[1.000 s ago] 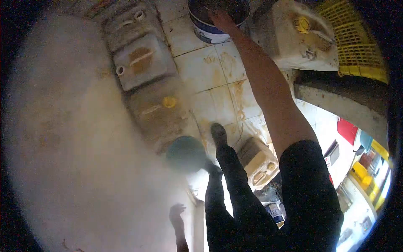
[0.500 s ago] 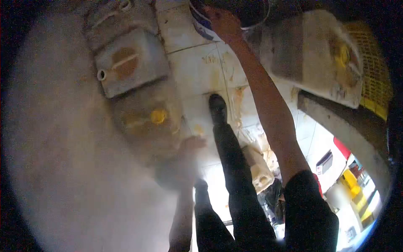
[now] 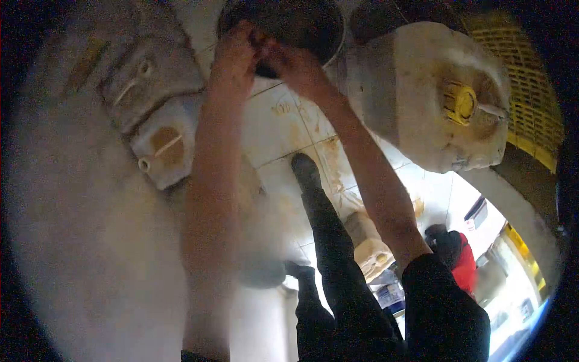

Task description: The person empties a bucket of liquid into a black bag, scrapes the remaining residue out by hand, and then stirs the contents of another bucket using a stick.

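A dark round bucket [image 3: 301, 27] stands at the top of the head view, its mouth facing up and its inside in deep shadow. My right hand [image 3: 298, 67] is closed at its near rim. Right beside it, my left hand [image 3: 236, 57] is curled at the same rim, with its fingertips close to the right hand's. Motion blur hides what lies between the fingers. Both arms are stretched forward over the tiled floor.
To the right is a large dirty white jerrycan [image 3: 422, 108] with a yellow cap, beside a yellow crate [image 3: 515, 78]. More jerrycans [image 3: 166, 148] line the left. Another jerrycan [image 3: 374, 256] lies near my leg [image 3: 332, 241]. A red and black shape [image 3: 464, 265] is at lower right.
My left hand has risen from low in the view to the bucket beside my right hand. The bucket now shows further left, and the camera view has shifted.
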`<control>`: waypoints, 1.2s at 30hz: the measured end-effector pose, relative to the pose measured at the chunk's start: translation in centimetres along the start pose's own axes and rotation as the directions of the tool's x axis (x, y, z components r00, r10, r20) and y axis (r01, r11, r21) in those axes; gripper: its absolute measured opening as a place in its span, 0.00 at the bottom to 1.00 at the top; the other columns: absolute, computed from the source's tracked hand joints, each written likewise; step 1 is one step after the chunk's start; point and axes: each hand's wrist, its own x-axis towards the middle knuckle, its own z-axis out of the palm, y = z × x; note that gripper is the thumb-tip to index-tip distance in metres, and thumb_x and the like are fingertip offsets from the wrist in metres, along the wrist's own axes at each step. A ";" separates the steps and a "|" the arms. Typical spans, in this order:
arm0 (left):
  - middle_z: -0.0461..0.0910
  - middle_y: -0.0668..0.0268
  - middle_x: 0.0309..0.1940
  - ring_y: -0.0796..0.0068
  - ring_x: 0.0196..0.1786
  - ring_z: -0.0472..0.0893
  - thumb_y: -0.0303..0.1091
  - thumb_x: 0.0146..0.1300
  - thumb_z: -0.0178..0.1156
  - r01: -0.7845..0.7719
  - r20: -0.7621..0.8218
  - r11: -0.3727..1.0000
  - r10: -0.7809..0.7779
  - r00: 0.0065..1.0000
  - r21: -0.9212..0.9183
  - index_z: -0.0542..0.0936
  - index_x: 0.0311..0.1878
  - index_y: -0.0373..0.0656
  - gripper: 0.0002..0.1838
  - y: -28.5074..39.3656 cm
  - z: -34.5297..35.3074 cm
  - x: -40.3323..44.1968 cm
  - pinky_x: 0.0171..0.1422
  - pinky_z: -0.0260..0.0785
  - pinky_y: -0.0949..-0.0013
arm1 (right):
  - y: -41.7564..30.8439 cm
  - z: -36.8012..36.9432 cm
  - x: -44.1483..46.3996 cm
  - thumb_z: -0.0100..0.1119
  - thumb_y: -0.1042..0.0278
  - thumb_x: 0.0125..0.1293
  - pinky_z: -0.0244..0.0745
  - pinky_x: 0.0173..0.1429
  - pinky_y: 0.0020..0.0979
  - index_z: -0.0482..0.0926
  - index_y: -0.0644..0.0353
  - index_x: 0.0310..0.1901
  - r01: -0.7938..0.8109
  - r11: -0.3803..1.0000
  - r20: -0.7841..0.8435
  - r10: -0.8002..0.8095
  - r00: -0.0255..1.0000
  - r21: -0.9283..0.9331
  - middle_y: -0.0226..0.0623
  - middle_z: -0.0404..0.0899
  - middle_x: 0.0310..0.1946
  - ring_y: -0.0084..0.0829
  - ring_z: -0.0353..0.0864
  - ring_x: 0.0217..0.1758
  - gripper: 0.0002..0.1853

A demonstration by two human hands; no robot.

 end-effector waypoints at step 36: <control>0.75 0.59 0.55 0.64 0.59 0.72 0.49 0.64 0.54 0.097 -0.154 0.662 0.028 0.988 0.743 0.67 0.60 0.40 0.28 0.1 -8.4 -25.5 0.66 0.58 0.60 | 1.1 3.5 -19.3 0.44 0.64 0.69 0.75 0.25 0.42 0.68 0.59 0.60 0.046 0.936 0.027 -0.039 0.999 -0.349 0.48 0.78 0.25 0.45 0.79 0.24 0.20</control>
